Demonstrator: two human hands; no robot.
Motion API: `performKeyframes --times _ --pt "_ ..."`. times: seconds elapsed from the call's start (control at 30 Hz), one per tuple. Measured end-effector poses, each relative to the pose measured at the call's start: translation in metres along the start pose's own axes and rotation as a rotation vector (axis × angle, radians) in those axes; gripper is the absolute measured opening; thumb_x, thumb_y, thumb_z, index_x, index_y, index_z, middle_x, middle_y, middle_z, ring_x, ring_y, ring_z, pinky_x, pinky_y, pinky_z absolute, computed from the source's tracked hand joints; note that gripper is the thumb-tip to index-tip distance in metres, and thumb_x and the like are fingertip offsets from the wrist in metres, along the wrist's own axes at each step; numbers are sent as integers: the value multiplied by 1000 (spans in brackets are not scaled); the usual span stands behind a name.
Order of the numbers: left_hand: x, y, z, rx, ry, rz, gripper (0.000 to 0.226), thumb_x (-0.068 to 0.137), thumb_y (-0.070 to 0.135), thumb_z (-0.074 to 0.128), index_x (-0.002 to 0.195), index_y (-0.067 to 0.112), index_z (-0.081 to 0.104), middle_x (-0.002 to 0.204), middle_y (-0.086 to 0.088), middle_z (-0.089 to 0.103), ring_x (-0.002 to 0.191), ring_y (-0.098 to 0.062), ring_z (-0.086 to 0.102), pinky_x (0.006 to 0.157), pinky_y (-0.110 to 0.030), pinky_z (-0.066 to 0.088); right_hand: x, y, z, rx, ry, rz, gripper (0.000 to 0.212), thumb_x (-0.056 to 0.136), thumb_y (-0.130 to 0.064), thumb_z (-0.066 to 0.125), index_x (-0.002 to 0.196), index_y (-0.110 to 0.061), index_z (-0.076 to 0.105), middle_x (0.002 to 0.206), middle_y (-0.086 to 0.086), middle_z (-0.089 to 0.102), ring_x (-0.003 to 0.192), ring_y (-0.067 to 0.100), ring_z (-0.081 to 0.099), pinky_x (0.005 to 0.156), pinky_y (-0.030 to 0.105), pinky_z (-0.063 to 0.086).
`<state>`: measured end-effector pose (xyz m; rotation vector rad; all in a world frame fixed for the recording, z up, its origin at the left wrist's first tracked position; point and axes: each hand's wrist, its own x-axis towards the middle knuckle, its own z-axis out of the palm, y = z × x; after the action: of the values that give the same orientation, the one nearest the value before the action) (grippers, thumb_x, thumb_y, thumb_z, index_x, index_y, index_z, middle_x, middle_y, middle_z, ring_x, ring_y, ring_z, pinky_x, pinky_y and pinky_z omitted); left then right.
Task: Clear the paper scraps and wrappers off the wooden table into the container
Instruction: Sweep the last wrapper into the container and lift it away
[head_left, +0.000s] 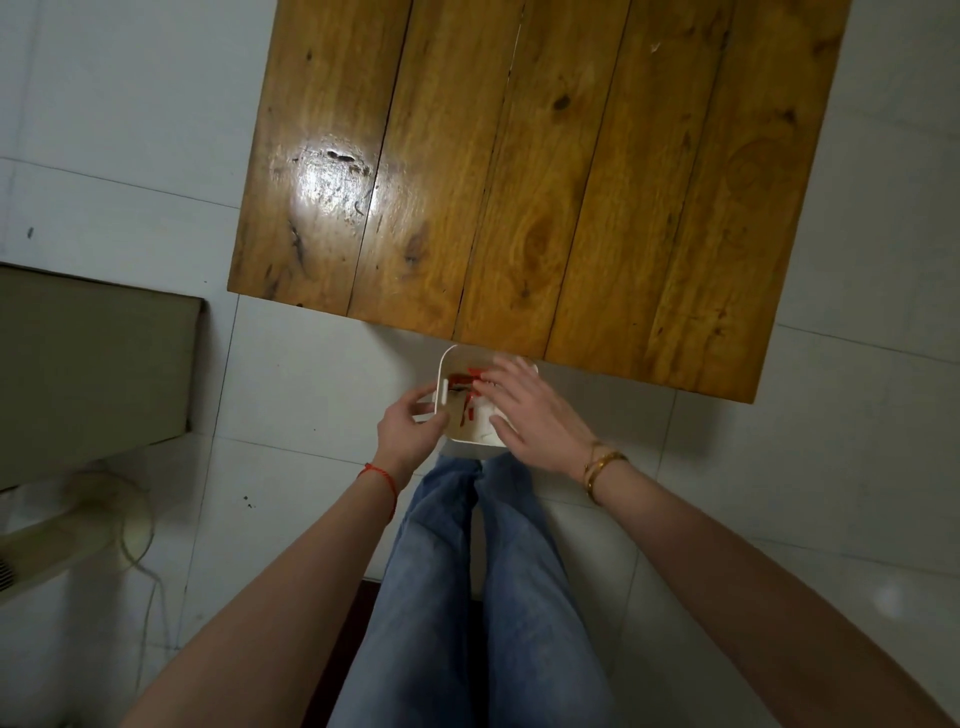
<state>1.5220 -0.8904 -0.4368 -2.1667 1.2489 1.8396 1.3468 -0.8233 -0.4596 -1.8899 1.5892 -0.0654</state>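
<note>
Container, white with rounded corners, sits just below the near edge of the wooden table, held out over the pale tiled floor above the person's jeans. Inside it lie red scraps mixed with darker and whitish bits, heaped toward the side of the container nearest the table; what each bit is cannot be told at this size. The left hand grips the container's left wall, thumb curled over the rim beside a white vertical handle or tab, fingers wrapped under and around the side. The right hand lies spread flat over the container's right half, fingers splayed and reaching toward the red scraps, palm down; it grasps nothing that can be made out, though its fingertips touch or nearly touch the contents. A red string bracelet circles the left wrist and gold bangles the right. Left of the container, well apart from it, stands a grey-green box-like object.
</note>
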Motion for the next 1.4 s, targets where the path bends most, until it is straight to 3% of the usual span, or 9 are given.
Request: performKeyframes --times 0.3,0.6,0.83,0.93,1.0,1.07,1.2,1.3,1.4 --pt "-27 1 -6 -32 30 11 42 86 19 66 128 22 60 124 -12 63 112 -30 60 97 -51 53 -25 -15 -10 200 212 257 46 100 -22 42 145 -10 37 151 7 36 145 22 21 120 34 12" --pt "-90 32 -26 -163 82 52 43 87 19 68 129 20 58 121 -13 61 110 -29 60 92 -45 56 -54 -42 -60 431 286 493 56 98 -27 48 148 -18 26 145 3 43 134 18 35 109 36 33" --pt "-128 64 -24 -207 92 100 49 87 19 68 134 17 55 121 -15 62 111 -30 61 94 -47 55 -78 -51 -99 504 319 459 45 98 -24 45 142 -20 35 125 2 56 109 16 53 87 30 48" --pt "-139 76 -21 -216 88 132 49 86 18 69 134 16 56 115 -12 64 107 -27 63 94 -47 55 -86 -52 -111 570 334 486 42 99 -23 45 140 -17 38 122 3 57 102 12 54 77 21 45" --pt "-144 86 -19 -217 84 154 48 87 14 67 133 16 57 105 -6 65 97 -20 65 92 -44 57 -88 -51 -120 610 348 509 42 99 -22 45 140 -16 38 125 3 56 102 11 54 77 19 47" --pt "-146 97 -18 -211 87 175 46 87 10 65 132 15 58 102 -3 67 89 -14 65 91 -43 57 -86 -50 -131 636 358 521 43 99 -21 46 141 -15 38 128 5 56 108 16 56 86 28 52" --pt "-143 126 -25 -183 81 220 47 87 11 63 133 14 57 117 -15 67 103 -28 66 93 -47 55 -73 -44 -155 617 364 527 46 99 -21 46 143 -16 34 129 6 55 100 15 58 80 28 54" --pt "-134 153 -36 -172 59 279 48 88 6 60 135 16 55 117 -16 67 103 -27 66 91 -43 56 -54 -40 -172 607 384 530 49 99 -22 47 145 -19 31 130 3 53 87 4 51 62 11 42" --pt "-119 180 -50 -141 46 320 49 89 9 60 136 17 52 119 -13 65 108 -27 64 93 -44 56 -29 -38 -189 589 418 538 50 98 -22 48 145 -20 30 131 5 53 96 7 52 66 10 40"
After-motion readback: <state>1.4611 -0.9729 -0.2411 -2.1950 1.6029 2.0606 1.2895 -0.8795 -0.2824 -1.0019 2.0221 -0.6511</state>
